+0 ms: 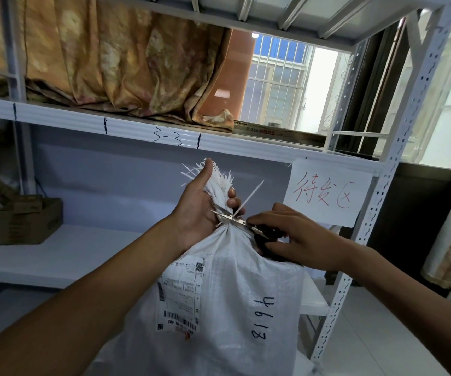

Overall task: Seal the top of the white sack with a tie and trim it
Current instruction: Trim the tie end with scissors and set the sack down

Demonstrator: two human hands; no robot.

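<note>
white sack (218,308) upright; tie (248,198) tail slants up-right between scissors (235,219) blades.

We have a single view, from a wide-angle camera worn on the person's head. It looks forward and slightly down, so both forearms reach up into the picture from the bottom edge. The white sack (227,308) stands close in front of us and fills the lower middle. Just above the sack's gathered top, the left hand (201,210) and right hand (297,237) meet near the picture's centre. Behind the sack a white metal shelving rack (137,128) faces us squarely, its straight edges bowed by the lens. Beyond the rack, above the sack, a barred window (275,82) shows.
</note>
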